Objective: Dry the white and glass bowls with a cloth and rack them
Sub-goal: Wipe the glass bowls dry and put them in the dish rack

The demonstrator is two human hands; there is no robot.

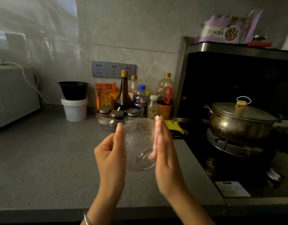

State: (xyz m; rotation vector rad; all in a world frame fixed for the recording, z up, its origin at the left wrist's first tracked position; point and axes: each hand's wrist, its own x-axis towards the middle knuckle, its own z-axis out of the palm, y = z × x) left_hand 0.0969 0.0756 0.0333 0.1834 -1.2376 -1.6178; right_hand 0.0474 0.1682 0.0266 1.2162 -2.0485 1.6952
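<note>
A clear glass bowl [139, 144] is held above the grey counter [47, 159], tilted on its side with its base toward me. My left hand [111, 153] grips its left rim, thumb along the edge. My right hand [166, 151] presses a pink and white cloth [155, 138] flat against the bowl's right side; this hand is motion-blurred. No white bowl and no rack are in view.
Behind the bowl stand a tray of spice jars [117, 116], several bottles [123, 91] and packets. A white tub with a black bowl [74, 101] sits at the back left. A lidded steel pot [241, 122] is on the stove at right, a yellow cloth [175, 125] beside it.
</note>
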